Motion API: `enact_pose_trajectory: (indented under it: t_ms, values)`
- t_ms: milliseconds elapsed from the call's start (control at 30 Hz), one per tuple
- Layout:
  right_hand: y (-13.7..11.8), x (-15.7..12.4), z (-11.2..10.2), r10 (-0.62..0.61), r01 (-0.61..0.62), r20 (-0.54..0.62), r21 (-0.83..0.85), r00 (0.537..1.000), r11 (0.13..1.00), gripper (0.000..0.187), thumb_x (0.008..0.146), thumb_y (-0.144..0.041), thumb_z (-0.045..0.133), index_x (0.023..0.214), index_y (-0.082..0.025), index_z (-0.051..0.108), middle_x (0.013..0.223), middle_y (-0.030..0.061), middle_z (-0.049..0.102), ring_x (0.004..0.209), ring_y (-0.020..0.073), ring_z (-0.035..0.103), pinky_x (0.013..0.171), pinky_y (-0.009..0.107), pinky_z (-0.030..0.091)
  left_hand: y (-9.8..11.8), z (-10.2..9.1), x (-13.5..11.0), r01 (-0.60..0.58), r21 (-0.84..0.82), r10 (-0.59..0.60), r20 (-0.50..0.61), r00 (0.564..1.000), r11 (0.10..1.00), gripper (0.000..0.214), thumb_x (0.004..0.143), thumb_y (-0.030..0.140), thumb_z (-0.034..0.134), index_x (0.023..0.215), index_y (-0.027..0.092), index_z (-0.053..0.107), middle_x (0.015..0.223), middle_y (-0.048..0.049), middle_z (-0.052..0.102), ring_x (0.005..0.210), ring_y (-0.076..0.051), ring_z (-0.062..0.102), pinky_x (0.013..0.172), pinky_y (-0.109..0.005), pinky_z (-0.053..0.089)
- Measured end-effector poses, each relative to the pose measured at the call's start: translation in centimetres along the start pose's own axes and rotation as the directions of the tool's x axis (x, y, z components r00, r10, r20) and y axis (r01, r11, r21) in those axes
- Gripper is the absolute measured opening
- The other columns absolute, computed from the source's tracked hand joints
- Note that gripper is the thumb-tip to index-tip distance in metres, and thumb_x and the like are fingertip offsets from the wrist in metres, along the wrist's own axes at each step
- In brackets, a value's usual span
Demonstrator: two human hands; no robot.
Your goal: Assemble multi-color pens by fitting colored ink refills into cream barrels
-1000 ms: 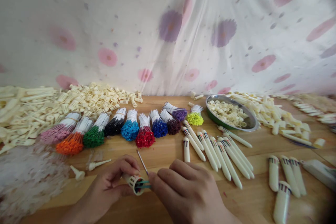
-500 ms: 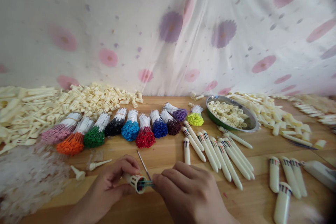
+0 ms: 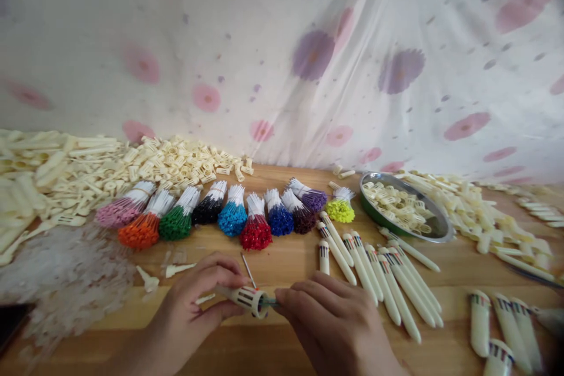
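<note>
My left hand [image 3: 205, 291] closes its thumb and fingers around a cream slotted pen barrel [image 3: 247, 298], its open end facing right. Several thin bluish pen refills [image 3: 269, 301] enter that open end, and my right hand [image 3: 337, 320] pinches their outer ends. One thin pale refill [image 3: 248, 269] pokes up behind the barrel. A speck of orange shows at a slot. How deep the refills sit inside is hidden. Beyond my hands stand bundles of coloured refills, among them a red bundle [image 3: 256, 229] and an orange bundle [image 3: 140, 228].
Finished-looking multicolour pens [image 3: 383, 282] lie right of centre, with short fat ones [image 3: 479, 323] at lower right. A metal dish [image 3: 440, 229] holds slotted rings. Cream plastic parts [image 3: 176, 158] and small clear pieces [image 3: 83, 282] are heaped at left. A flowered curtain [image 3: 264, 41] hangs behind.
The view has shifted, so the table's things appear farther right. The barrel in my left hand has turned more sideways, showing more of its slots. My right hand still pinches the refills at its mouth.
</note>
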State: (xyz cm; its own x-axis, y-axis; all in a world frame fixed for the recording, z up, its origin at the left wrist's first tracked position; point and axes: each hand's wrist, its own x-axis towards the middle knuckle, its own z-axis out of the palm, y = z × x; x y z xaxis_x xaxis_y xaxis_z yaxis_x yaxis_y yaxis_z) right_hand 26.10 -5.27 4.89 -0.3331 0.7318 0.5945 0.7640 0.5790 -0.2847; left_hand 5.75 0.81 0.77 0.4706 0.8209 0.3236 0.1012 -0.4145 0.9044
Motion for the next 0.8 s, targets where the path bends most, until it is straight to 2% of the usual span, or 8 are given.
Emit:
enact_pose_trajectory:
  t_ms: [167,433,567,667,800]
  values:
    - [0.05,0.23,-0.02,0.035,-0.035,0.003,0.039,0.999,0.999,0.018,0.086,-0.009,0.050,0.080,-0.015,0.065,0.060,0.0007,0.063,0.054,0.0113,0.056,0.049,0.021,0.042,-0.04,0.19,-0.14,0.009,0.015,-0.008,-0.043,0.999,1.000,0.032,0.071,0.005,0.070,0.087,0.032,0.067,0.088,0.0042,0.066,0.083,-0.014,0.064,0.075,-0.021,0.049]
    - [0.05,0.41,-0.60,0.016,-0.020,0.043,0.077,0.999,0.997,0.018,0.088,-0.012,0.049,0.079,-0.016,0.064,0.059,0.0003,0.063,0.051,0.0107,0.054,0.047,0.021,0.040,0.54,0.19,-0.55,0.078,0.019,-0.077,-0.022,0.997,0.997,0.031,0.070,0.009,0.070,0.089,0.033,0.071,0.092,0.0005,0.068,0.086,-0.018,0.066,0.074,-0.024,0.053]
    - [0.29,0.46,-0.50,-0.025,0.025,0.010,0.042,1.000,0.999,0.017,0.088,-0.011,0.049,0.081,-0.015,0.064,0.062,0.0011,0.065,0.054,0.0109,0.057,0.049,0.021,0.042,0.73,0.03,-0.31,0.070,0.042,-0.067,-0.055,0.996,0.997,0.030,0.068,0.009,0.071,0.087,0.033,0.072,0.091,0.0003,0.069,0.085,-0.018,0.066,0.072,-0.023,0.054]
    - [0.51,0.49,-0.39,-0.020,0.020,-0.017,0.017,1.000,1.000,0.017,0.088,-0.013,0.050,0.081,-0.015,0.065,0.064,0.0014,0.066,0.055,0.0112,0.058,0.050,0.021,0.044,0.77,0.02,0.00,0.055,0.029,-0.053,-0.086,0.995,0.998,0.028,0.067,0.009,0.071,0.084,0.032,0.072,0.088,0.0008,0.069,0.082,-0.018,0.066,0.069,-0.023,0.054]
    - [0.73,0.56,-0.53,0.000,0.000,0.002,0.008,1.000,1.000,0.013,0.088,-0.016,0.053,0.084,-0.016,0.065,0.068,0.0012,0.067,0.057,0.0115,0.059,0.051,0.022,0.045,0.70,0.16,0.05,0.090,0.010,-0.089,-0.102,0.991,0.996,0.026,0.066,0.010,0.072,0.080,0.031,0.069,0.085,0.0023,0.068,0.079,-0.017,0.065,0.068,-0.022,0.053]
